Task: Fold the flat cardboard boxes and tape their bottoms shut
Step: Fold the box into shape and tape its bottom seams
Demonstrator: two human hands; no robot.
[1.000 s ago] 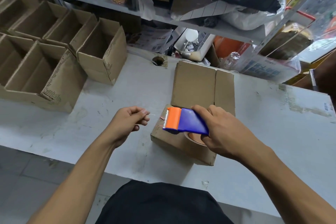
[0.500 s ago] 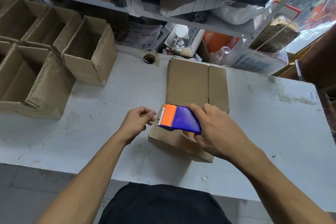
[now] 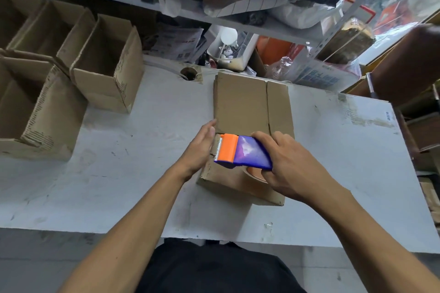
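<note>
A brown cardboard box stands bottom-up in the middle of the white table. Its far flaps lie flat toward the shelf. My right hand grips a blue and orange tape dispenser held over the box's upturned bottom, its toothed orange end pointing left. A brown tape roll shows under the dispenser. My left hand lies with straight fingers against the box's left side, right beside the dispenser's cutter.
Several folded open boxes stand in rows at the left of the table. A cable hole lies behind the box. A cluttered metal shelf with bags and cartons lines the far edge. A brown chair is at right.
My left hand, which pinched a thin tape end left of the box, has moved right and flattened against the box's side. The dispenser stays over the box.
</note>
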